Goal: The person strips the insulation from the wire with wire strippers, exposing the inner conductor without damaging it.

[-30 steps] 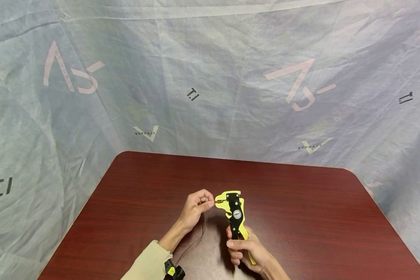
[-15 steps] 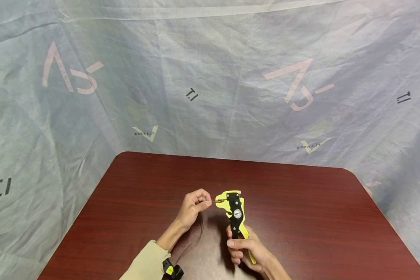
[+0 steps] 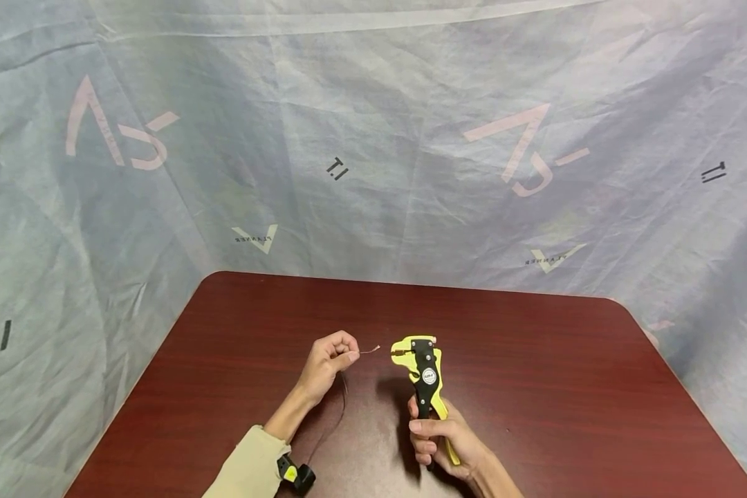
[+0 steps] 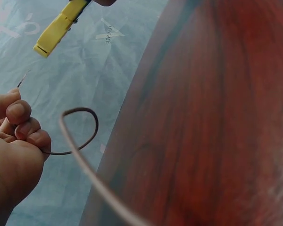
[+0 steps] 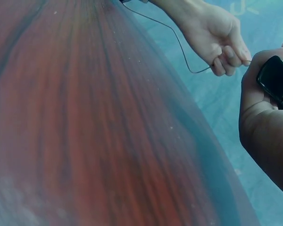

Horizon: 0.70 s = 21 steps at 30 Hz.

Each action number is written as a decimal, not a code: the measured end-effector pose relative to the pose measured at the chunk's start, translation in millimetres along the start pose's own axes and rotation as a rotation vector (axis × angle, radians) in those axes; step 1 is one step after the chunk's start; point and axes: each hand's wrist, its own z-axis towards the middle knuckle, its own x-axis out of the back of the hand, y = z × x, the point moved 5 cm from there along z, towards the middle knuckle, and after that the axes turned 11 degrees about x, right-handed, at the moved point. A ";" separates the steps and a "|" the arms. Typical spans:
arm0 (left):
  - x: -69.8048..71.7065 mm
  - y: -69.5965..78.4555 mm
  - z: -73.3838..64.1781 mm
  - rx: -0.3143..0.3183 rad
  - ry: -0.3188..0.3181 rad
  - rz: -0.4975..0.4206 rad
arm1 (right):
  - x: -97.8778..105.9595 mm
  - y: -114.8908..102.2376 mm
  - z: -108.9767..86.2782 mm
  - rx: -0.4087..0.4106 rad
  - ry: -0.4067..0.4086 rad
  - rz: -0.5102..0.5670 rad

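My left hand (image 3: pixel 326 365) pinches a thin brown wire (image 4: pixel 90 179) between thumb and fingers. The wire's tip (image 3: pixel 376 348) juts out to the right, looking bare and frayed. The rest of the wire loops down below the hand towards the wrist. My right hand (image 3: pixel 440 441) grips the handles of a yellow and black wire stripper (image 3: pixel 425 366), held upright with its head facing left. A small gap separates the wire's tip from the stripper's head. In the right wrist view, a black handle end (image 5: pixel 275 81) shows in the right hand.
Both hands are above a dark red wood-grain table (image 3: pixel 554 387). A grey printed cloth (image 3: pixel 373 138) hangs behind it and at both sides. A black wrist camera (image 3: pixel 299 476) is strapped at the left sleeve (image 3: pixel 249 467).
My left hand has drawn the wire leftwards out of the stripper's head, and the frayed tip now shows. The right hand with the stripper has shifted slightly right.
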 end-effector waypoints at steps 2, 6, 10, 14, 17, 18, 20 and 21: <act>-0.6 1.3 0.3 -0.011 -0.001 -0.006 | 0.2 -0.1 -0.5 0.003 -0.002 0.005; -1.7 2.5 0.9 -0.031 -0.008 -0.007 | 0.4 -1.0 -1.2 0.003 0.001 0.006; -1.4 1.7 1.9 -0.031 -0.012 0.003 | -0.5 -2.8 -1.2 -0.003 0.000 0.017; -0.6 1.4 2.2 -0.013 -0.003 0.020 | -1.1 -5.4 -1.0 -0.001 -0.030 0.055; -0.3 1.9 2.2 -0.010 0.004 0.033 | -1.1 -7.9 -0.5 0.005 -0.054 0.080; -0.3 1.9 2.3 -0.012 0.006 0.038 | -1.1 -8.8 -0.3 0.007 -0.061 0.085; -0.3 2.3 2.3 -0.016 0.010 0.047 | -1.0 -10.4 -0.1 0.008 -0.071 0.090; -0.2 2.3 2.3 -0.017 0.013 0.051 | -1.1 -11.2 -0.2 0.007 -0.074 0.091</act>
